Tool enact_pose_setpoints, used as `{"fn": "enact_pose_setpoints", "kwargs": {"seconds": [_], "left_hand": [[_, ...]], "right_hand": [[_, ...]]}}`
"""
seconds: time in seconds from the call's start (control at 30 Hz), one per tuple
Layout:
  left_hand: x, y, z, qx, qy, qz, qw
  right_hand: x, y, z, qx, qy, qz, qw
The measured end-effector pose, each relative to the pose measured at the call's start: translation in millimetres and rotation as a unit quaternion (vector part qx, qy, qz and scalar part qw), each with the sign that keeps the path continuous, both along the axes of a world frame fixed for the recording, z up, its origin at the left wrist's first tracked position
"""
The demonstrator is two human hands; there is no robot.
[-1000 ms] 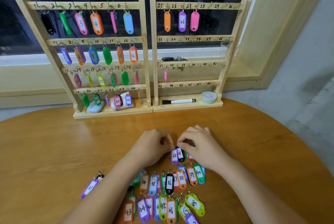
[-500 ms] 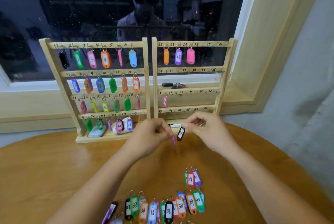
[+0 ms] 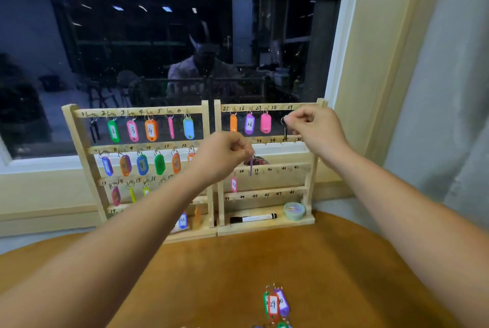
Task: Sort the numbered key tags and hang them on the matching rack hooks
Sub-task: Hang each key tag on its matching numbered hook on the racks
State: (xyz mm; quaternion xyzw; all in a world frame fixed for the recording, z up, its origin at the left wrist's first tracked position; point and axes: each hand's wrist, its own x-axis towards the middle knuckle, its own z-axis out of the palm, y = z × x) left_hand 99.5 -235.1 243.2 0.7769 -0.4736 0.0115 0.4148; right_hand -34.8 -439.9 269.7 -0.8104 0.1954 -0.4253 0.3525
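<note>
Both hands have lifted from the tabletop (image 3: 211, 274) to the right-hand rack (image 3: 312, 177). The right hand (image 3: 315, 129), fingers curled, pinches the ring of a black tag (image 3: 285, 130) just under the top rail near marks 28 and 29, probably about to hook it. The left hand (image 3: 222, 154) pinches a dangling purple tag (image 3: 250, 167), likely next.

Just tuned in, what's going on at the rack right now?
A person is hanging numbered key tags on two wooden racks. The right hand pinches a black tag by its ring at the top rail of the right rack, near the 28 mark. The left hand holds a purple tag lower down. More loose tags lie on the table.
</note>
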Motion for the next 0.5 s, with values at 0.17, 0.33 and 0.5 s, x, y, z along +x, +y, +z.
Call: {"fn": "enact_pose_setpoints", "kwargs": {"seconds": [0.17,0.33,0.5], "left_hand": [[5,-23,29,-0.001,-0.030,0.005,1.000],[1,-48,54,-0.024,-0.051,0.002,0.998],[1,-76,75,-0.023,-0.098,0.015,0.995]], "right_hand": [[11,-15,29,0.007,-0.003,-0.044,0.999],[20,-12,39,0.020,0.021,-0.053,0.998],[26,-10,43,0.031,0.057,-0.060,0.996]]}}
